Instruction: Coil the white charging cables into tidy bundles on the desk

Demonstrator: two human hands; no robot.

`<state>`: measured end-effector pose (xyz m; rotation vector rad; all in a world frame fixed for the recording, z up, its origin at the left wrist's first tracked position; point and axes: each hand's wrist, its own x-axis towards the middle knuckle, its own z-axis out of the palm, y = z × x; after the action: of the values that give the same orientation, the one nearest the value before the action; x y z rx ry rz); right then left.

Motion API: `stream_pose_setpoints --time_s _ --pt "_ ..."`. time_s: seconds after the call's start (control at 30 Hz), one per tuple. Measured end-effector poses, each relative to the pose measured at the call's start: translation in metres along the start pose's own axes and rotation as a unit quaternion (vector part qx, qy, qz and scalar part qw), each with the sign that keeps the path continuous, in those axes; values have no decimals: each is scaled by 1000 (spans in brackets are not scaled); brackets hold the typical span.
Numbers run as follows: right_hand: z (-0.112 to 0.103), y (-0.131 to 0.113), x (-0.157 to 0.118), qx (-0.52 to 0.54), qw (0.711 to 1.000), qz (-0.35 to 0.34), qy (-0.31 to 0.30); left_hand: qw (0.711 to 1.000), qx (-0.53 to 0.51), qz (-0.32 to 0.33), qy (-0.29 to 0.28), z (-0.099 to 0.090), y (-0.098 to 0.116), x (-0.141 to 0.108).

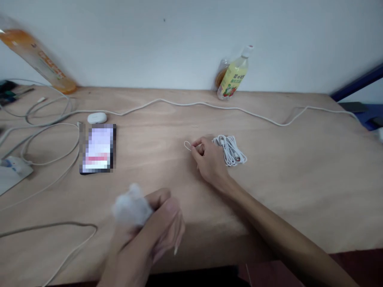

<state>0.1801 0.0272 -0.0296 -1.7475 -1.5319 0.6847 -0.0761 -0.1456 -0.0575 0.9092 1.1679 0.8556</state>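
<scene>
Near the table's front edge, my left hand [164, 227] is closed and smeared by motion. A crumpled, translucent white wad [131, 205], like thin plastic, sticks out from beside its thumb. A small white tip [176, 251] pokes out below those fingers; what it belongs to is hidden. Farther forward and to the right, my right hand [209, 159] rests on the table, thumb and fingers pinched on a thin white loop [187, 146], like a tie or cord. Bundled white charging cables [230, 150] lie just right of the right hand, partly covered by it.
A phone [98, 147] and a white earbud case [97, 118] lie at left, among loose cables [50, 139]. One long white cable [185, 104] crosses the back. An orange drink bottle [44, 59] and a yellow-labelled bottle [235, 75] lean on the wall [143, 48].
</scene>
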Motion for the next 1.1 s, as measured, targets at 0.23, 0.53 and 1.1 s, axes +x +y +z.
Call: stream_pose_setpoints --time_s 0.23,0.53,1.1 --pt "2 -2 1 16 999 37 11 997 -62 -30 -24 77 124 114" --pt "5 2 1 22 999 34 23 994 -97 18 -38 67 95 149" --pt "4 5 -6 43 998 37 25 993 -96 50 -54 62 91 148"
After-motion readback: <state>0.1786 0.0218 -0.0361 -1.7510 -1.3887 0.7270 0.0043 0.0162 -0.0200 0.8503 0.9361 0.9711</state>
